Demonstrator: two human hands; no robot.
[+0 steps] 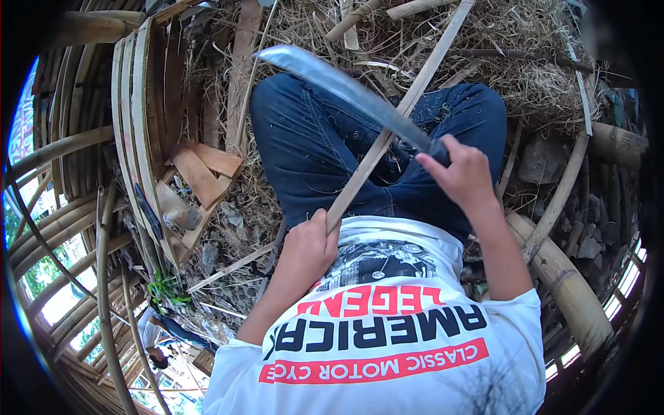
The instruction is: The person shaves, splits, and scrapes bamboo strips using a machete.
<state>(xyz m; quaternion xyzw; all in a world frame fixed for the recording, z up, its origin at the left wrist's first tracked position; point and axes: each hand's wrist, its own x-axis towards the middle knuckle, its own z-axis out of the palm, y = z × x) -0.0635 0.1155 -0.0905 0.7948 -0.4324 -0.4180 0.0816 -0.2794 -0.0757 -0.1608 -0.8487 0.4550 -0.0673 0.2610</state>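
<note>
My right hand (467,169) is closed around the dark handle of a machete (339,86). Its long, curved blade points up and to the left, crossing over a bamboo strip (365,166) above my lap. My left hand (308,249) grips the near end of this strip close to my waist, the fingers wrapped round it. From there the strip slants up and right past my legs, clad in dark blue jeans (304,138) with small shavings on them.
Thin shavings (512,76) cover the ground ahead. Split bamboo slats (131,124) and cut wood pieces (197,173) lie on the left. Thick bamboo poles (564,283) and stones (543,159) are on the right. Another person (155,339) is farther off at lower left.
</note>
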